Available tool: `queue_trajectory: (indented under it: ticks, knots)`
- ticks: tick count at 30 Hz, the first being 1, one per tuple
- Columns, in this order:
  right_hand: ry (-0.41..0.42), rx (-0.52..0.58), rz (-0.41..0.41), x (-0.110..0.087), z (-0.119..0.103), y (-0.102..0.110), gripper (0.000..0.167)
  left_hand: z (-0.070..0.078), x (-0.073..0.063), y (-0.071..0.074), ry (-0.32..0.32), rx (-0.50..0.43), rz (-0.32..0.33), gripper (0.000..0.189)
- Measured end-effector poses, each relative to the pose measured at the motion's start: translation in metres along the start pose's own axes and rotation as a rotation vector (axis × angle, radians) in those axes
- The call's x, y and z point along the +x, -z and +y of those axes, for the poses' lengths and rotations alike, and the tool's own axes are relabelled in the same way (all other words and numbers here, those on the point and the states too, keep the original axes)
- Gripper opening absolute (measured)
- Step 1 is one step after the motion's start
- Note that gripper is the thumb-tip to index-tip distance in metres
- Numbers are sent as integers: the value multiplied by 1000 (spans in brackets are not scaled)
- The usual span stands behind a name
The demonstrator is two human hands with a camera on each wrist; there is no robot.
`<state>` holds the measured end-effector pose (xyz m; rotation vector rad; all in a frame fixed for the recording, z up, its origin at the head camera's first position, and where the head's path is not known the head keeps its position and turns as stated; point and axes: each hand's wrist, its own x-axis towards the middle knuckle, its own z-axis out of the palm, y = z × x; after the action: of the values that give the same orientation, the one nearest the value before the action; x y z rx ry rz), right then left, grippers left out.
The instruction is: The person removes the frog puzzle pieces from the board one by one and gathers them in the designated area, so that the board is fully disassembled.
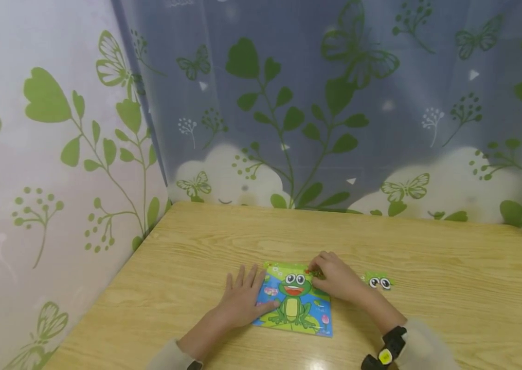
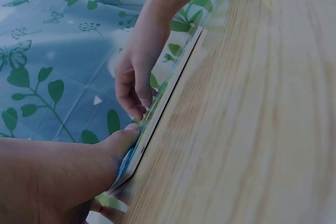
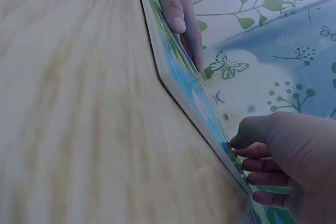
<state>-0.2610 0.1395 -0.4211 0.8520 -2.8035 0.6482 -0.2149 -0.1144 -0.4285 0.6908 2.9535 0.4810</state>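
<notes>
A flat frog picture puzzle lies on the wooden table, its green frog on a blue and green ground. My left hand rests on its left side with the fingers spread and straight, the thumb reaching over the picture. At the upper right corner, my right hand pinches a small green and red puzzle piece, mostly covered by the fingers. Close to the board in the right wrist view, the right thumb and fingers bend toward each other. Right of that hand sits a loose piece with two cartoon eyes.
The light wooden table runs back to a blue curtain printed with green leaves and butterflies. A pale printed curtain hangs along the left side. On the right wrist is a black strap.
</notes>
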Motion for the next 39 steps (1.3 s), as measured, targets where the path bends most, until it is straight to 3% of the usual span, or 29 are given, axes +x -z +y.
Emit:
queue_trajectory:
  ticks: [9, 23, 39]
  knots:
    - [-37, 93, -10, 0, 3, 0, 13, -1, 1, -2, -8, -15, 8, 84]
    - [60, 230, -227, -5, 13, 20, 42, -2, 1, -3, -6, -12, -1, 85]
    - [65, 188, -199, -3, 11, 17, 43, -2, 1, -2, 0, -5, -3, 85]
